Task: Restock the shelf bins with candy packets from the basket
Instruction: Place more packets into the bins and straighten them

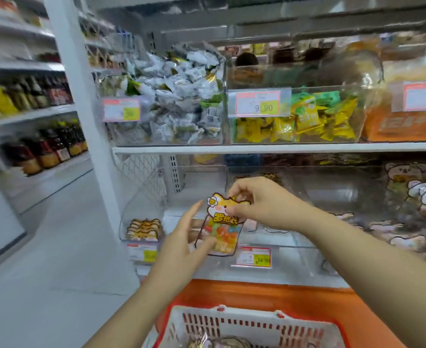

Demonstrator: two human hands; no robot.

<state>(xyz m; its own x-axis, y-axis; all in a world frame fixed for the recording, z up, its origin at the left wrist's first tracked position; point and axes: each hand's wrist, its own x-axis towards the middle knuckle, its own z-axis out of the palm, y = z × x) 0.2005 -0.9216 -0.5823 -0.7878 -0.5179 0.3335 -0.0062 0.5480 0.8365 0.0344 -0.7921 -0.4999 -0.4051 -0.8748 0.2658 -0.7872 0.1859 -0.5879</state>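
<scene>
Pinching the packet (222, 218) by its animal-shaped top, the right hand (267, 204) holds it before the lower clear bin (141, 197). The packet's orange characters are too blurred to read. It is glossy film with coloured gummies inside. The left hand (179, 249), fingers spread straight, touches it at 7 o'clock. The slotted plastic basket (244, 322) at 6 o'clock is cut off. The price tag (258, 104) at 1 o'clock reads 9.90.
</scene>
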